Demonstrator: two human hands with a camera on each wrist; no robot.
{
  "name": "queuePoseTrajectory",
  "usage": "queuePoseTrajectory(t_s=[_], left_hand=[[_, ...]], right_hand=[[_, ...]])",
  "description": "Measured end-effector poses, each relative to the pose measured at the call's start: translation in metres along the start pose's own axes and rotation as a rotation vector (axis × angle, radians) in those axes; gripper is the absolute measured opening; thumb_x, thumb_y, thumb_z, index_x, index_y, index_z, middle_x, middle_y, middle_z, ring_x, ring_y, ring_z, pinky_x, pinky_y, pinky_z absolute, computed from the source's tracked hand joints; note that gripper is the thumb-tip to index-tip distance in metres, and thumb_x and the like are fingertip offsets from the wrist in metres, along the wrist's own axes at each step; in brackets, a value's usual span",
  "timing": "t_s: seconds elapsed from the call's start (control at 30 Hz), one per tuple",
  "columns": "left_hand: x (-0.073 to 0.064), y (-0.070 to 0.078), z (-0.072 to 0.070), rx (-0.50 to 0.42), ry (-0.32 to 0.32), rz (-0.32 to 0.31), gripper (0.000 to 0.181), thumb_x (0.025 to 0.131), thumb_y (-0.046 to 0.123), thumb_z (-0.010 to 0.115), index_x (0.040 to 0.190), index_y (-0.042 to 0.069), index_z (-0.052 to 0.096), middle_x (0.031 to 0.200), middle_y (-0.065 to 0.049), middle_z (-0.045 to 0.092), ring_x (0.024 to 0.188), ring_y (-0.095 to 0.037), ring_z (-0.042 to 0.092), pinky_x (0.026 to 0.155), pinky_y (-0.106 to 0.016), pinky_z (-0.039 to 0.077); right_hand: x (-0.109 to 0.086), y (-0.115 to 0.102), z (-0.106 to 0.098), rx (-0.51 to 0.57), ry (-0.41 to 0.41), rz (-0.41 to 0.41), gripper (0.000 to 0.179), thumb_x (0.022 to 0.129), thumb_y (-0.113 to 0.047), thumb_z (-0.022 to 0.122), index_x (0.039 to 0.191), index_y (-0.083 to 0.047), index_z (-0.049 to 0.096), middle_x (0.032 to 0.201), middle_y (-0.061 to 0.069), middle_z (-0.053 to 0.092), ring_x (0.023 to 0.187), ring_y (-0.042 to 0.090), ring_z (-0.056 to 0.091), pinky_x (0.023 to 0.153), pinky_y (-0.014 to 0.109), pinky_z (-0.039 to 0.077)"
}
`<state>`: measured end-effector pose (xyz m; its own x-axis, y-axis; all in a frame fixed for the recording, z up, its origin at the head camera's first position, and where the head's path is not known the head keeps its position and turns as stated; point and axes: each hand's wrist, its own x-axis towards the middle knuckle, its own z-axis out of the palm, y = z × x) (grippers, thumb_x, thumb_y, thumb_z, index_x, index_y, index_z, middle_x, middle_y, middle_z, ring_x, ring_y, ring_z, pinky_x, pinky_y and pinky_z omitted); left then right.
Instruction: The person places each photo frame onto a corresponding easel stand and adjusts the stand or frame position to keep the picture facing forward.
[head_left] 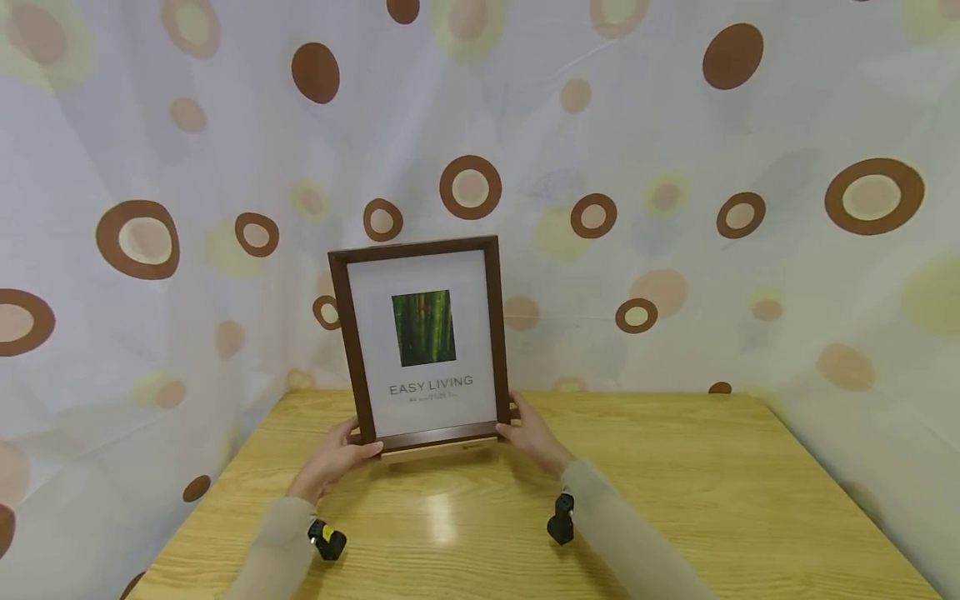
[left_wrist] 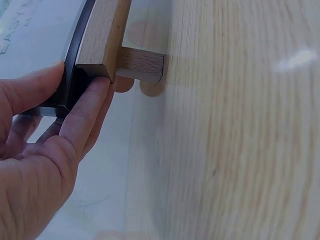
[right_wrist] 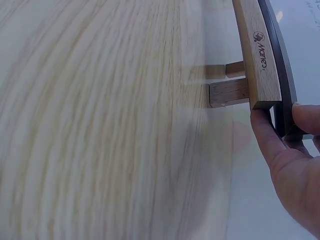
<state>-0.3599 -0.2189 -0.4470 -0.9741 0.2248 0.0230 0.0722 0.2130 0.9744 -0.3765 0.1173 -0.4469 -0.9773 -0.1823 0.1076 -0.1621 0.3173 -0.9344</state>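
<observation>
A picture frame [head_left: 431, 346] with a dark brown border stands on the light wooden ledge [head_left: 438, 451] of a small easel, its top tilted a little to the left. Behind its glass is a sheet with a green bamboo photo and the words EASY LIVING. My left hand [head_left: 333, 458] grips the lower left corner, thumb on the front edge and fingers behind. At the lower right corner, my right hand [head_left: 534, 435] holds the frame likewise. In both wrist views a fingertip of each hand is right at the ledge's end. Short easel feet [left_wrist: 142, 64] reach the table; the easel's back is hidden.
The wooden table [head_left: 675, 492] has a glossy top that reflects light. Behind it and at both sides hangs a white curtain [head_left: 525, 108] with brown, peach and yellow dots. A small black camera mount [head_left: 561, 521] sits at each wrist.
</observation>
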Motion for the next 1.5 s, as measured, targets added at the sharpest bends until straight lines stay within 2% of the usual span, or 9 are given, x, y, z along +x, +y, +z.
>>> queuePoseTrajectory(t_s=[0.2,0.47,0.63,0.77,0.97,1.27,1.5], left_hand=[[0.006,0.0,0.013,-0.012,0.018,0.005,0.063,0.092,0.002,0.064,0.148,-0.001,0.035,0.134,-0.032,0.052,0.114,-0.032,0.062,0.092,-0.04,0.055],[0.013,0.001,0.027,-0.048,0.022,0.006,0.063,0.091,0.002,0.066,0.147,0.001,0.038,0.135,-0.031,0.052,0.116,-0.034,0.061,0.092,-0.039,0.055],[0.016,0.005,0.034,-0.065,0.021,0.007,0.063,0.092,0.0,0.065,0.148,0.0,0.037,0.133,-0.032,0.053,0.115,-0.034,0.061,0.092,-0.04,0.056],[0.018,0.007,0.039,-0.08,0.019,0.007,0.063,0.092,-0.002,0.064,0.148,-0.001,0.037,0.131,-0.033,0.054,0.112,-0.032,0.062,0.091,-0.04,0.056],[0.021,0.006,0.046,-0.082,0.033,0.004,0.062,0.09,-0.001,0.066,0.147,0.001,0.041,0.13,-0.029,0.056,0.11,-0.031,0.063,0.09,-0.04,0.057],[0.025,0.008,0.058,-0.1,-0.005,0.031,0.061,0.092,-0.002,0.063,0.148,0.004,0.04,0.134,-0.029,0.054,0.117,-0.035,0.06,0.094,-0.042,0.054],[0.03,0.009,0.07,-0.106,-0.011,0.034,0.06,0.092,-0.003,0.063,0.147,0.002,0.04,0.132,-0.03,0.054,0.116,-0.036,0.06,0.093,-0.043,0.055]], right_hand=[[-0.003,0.005,-0.013,-0.043,0.018,-0.008,0.064,0.096,-0.002,0.058,0.152,-0.001,0.027,0.139,0.027,0.049,0.127,0.042,0.05,0.095,0.046,0.053],[-0.008,0.008,-0.027,-0.031,0.029,0.025,0.065,0.097,-0.003,0.058,0.152,0.0,0.025,0.142,0.029,0.046,0.128,0.043,0.049,0.096,0.046,0.053],[-0.011,0.009,-0.034,-0.123,0.048,0.042,0.07,0.097,-0.011,0.06,0.154,-0.001,0.021,0.146,0.027,0.044,0.133,0.043,0.044,0.102,0.052,0.047],[-0.014,0.009,-0.041,-0.149,0.041,0.051,0.074,0.097,-0.013,0.06,0.155,0.001,0.016,0.15,0.029,0.038,0.136,0.045,0.039,0.105,0.056,0.042],[-0.016,0.01,-0.047,-0.103,0.03,0.065,0.073,0.098,-0.011,0.059,0.156,-0.001,0.016,0.15,0.028,0.038,0.137,0.044,0.039,0.105,0.054,0.044],[-0.023,0.014,-0.058,-0.079,0.03,0.075,0.075,0.097,-0.011,0.059,0.156,0.0,0.014,0.152,0.03,0.032,0.139,0.046,0.034,0.107,0.057,0.04],[-0.027,0.017,-0.07,-0.093,0.039,0.083,0.072,0.097,-0.013,0.06,0.155,-0.002,0.019,0.149,0.029,0.038,0.137,0.045,0.037,0.106,0.056,0.042]])
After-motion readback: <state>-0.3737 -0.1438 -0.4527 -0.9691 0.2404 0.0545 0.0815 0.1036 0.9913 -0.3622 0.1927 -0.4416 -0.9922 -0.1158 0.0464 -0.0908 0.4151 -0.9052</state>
